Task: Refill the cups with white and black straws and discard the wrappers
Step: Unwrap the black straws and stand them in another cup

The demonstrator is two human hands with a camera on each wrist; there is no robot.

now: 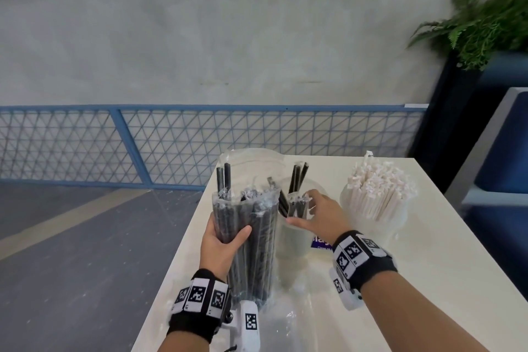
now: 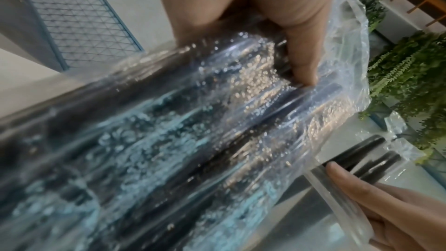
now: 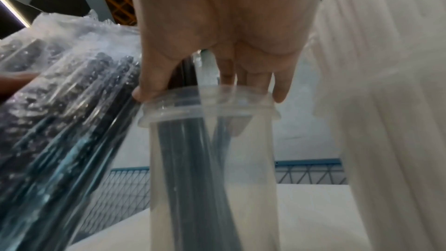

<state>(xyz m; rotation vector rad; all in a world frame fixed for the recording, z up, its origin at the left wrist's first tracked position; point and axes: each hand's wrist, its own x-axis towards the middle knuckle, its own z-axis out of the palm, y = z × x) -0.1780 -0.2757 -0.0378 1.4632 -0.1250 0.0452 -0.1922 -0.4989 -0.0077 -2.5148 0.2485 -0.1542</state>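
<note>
My left hand (image 1: 228, 234) grips an upright bundle of black straws (image 1: 254, 240) in a clear plastic wrapper, its foot on the white table (image 1: 414, 294). In the left wrist view the thumb of the left hand (image 2: 294, 41) presses into the wrapped bundle (image 2: 193, 131). My right hand (image 1: 305, 211) holds the rim of a clear cup (image 1: 294, 240) with a few black straws (image 1: 298, 177) standing in it. The right wrist view shows the right hand (image 3: 229, 45) with thumb and fingers around the top of the cup (image 3: 212, 169). Beside it stands a cup packed with white straws (image 1: 377, 200).
Loose clear plastic (image 1: 294, 320) lies on the table near its front edge. A small blue label (image 1: 321, 243) sits between the two cups. A blue mesh railing (image 1: 171, 140) runs behind the table, and a potted fern (image 1: 485, 23) stands at the back right.
</note>
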